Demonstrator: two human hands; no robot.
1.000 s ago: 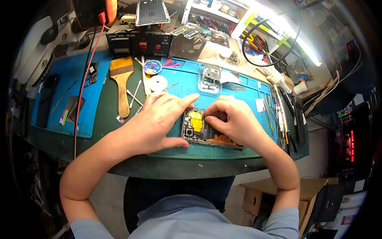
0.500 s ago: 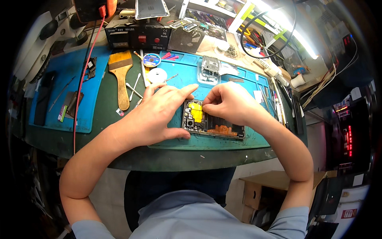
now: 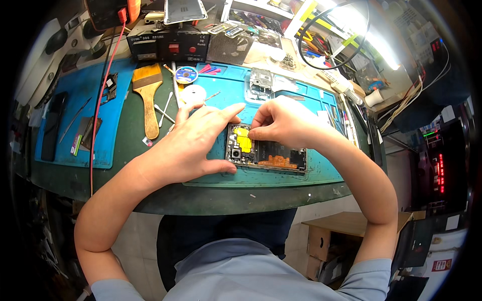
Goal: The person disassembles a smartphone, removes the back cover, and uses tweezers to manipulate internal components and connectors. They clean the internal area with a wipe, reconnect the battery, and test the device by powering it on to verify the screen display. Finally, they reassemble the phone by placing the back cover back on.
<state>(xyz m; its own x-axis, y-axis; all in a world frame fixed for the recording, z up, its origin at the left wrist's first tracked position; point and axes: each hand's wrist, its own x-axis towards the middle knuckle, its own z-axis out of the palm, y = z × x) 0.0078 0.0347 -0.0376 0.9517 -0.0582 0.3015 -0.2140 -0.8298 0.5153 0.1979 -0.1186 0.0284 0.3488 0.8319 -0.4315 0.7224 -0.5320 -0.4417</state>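
An opened smartphone (image 3: 239, 159) lies on the blue-green work mat, its inside facing up. A bright yellow piece (image 3: 244, 141) covers part of its board at the left end. To the right of that are a black battery (image 3: 273, 149) and an orange flex part (image 3: 277, 161). My left hand (image 3: 198, 138) reaches around the phone's left end, fingers spread and thumb beside the near left corner. Above the yellow piece's right edge, my right hand (image 3: 281, 120) pinches thumb and forefinger together; whatever lies between the tips is too small to make out.
Behind the phone stands a clear box (image 3: 259, 90) with metal parts. A wide brush (image 3: 147, 98), cotton swabs (image 3: 165, 110) and a white spool (image 3: 193, 94) lie left of my hands. Tweezers and pen-like tools (image 3: 347, 123) line the right side. A red cable (image 3: 103, 95) crosses the left mat.
The whole view has shifted slightly. My right fingertips are a little farther left over the yellow piece, and more of the battery shows. My left hand keeps its pose.
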